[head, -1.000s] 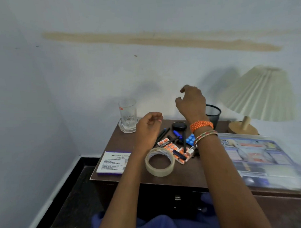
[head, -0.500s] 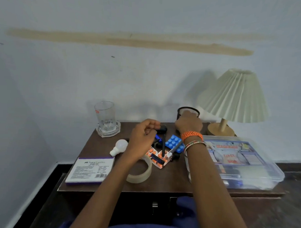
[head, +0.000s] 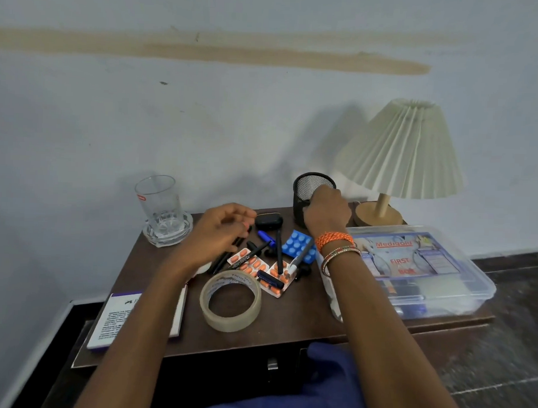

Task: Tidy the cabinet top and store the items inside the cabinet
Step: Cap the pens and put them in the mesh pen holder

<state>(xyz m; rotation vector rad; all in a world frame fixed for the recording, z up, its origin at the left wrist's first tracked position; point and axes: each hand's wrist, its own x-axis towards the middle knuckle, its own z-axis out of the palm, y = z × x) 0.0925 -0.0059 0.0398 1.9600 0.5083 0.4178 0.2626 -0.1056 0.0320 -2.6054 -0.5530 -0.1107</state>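
Centrally pens (head: 261, 252), pill strips (head: 261, 269) cluttered; tape roll (head: 231, 300) in front.

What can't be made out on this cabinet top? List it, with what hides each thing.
- Right hand, head view: its fingers curl at the black mesh cup; the hand's back hides any grip.
- White box: the left forearm covers most of its label.
- White object under the left hand: only a sliver shows.
- First aid box: contents blurred through the lid.
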